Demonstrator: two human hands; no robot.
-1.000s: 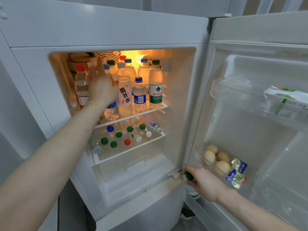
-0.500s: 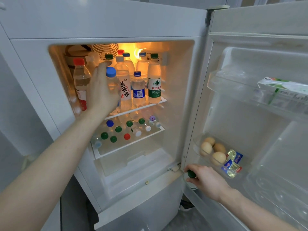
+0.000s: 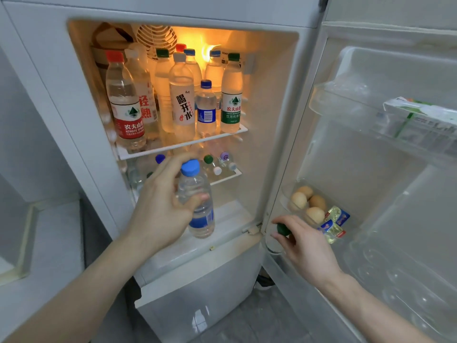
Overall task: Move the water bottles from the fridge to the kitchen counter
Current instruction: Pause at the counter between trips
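eggs [image 3: 308, 201] in door bin | foil packets [image 3: 335, 222] beside eggs | green-white carton [image 3: 420, 112] on upper door shelf

Held bottle [image 3: 196, 194]: clear, blue cap, blue label. Shelf bottle [image 3: 125, 105]: red cap, red-and-white label. Shelf bottle [image 3: 231, 95]: green cap, green-and-white label. Eggs [image 3: 308, 203]: tan. Fridge [image 3: 173, 11]: white, amber-lit.

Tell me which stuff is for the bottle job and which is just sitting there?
For the job: blue-capped bottle in the left hand; green-capped bottle in the right hand; bottles on the shelf.
Just there: eggs, packets, carton.
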